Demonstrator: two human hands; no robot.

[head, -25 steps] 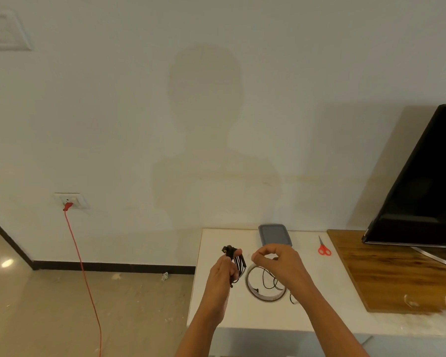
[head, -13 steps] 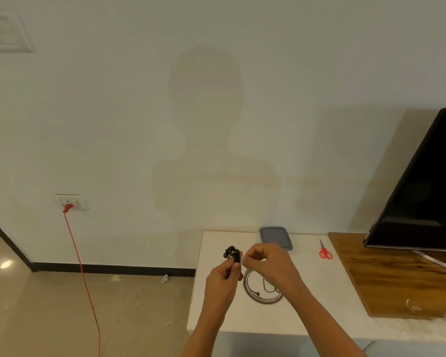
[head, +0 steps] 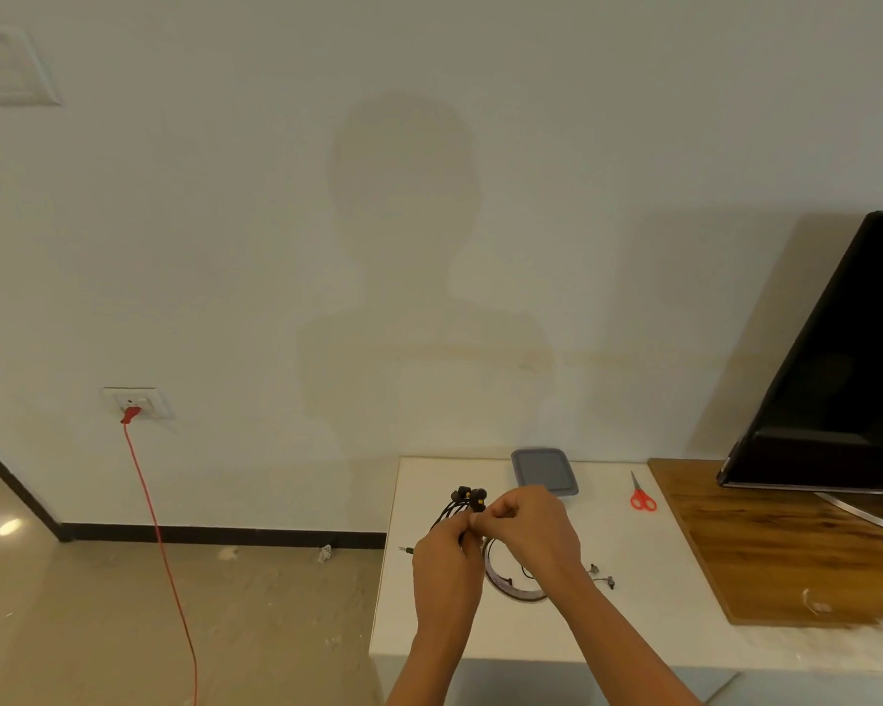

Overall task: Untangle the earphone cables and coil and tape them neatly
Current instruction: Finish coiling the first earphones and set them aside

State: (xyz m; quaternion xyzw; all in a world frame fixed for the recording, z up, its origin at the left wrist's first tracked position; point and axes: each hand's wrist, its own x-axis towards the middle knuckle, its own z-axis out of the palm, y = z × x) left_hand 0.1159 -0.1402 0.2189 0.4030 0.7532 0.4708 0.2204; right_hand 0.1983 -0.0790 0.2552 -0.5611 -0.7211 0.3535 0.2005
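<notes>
At the upper left of the frame I see a white switch plate point(head: 6, 68) on a smooth, pale wall. Lower left, a socket point(head: 136, 401) holds a red plug, and its thin red cord point(head: 161, 552) trails down across the glossy beige floor to the bottom edge. A black skirting strip runs along the wall's foot.

Low in the centre, my left hand point(head: 447, 563) is closed around a bundle of black earphones point(head: 462, 504); the looped cable fans out above my fist, with the rounded buds, flecked yellow, at the top and a small jack poking out to the left. My right hand point(head: 531, 527) meets it from the right, thumb and forefinger pinched shut at the bundle; what exactly they pinch I cannot tell.

Both hands hover over a matte white table point(head: 419, 629). Beneath them lies a ring of tape point(head: 500, 583), with a second thin cable point(head: 602, 578) just right of it. Behind sits a grey, round-cornered rectangular lid point(head: 544, 471). Further right lie red-handled scissors point(head: 642, 494), then a grained wooden board point(head: 786, 552), and at the right edge a glossy black screen point(head: 847, 374) on a curved metal foot.
</notes>
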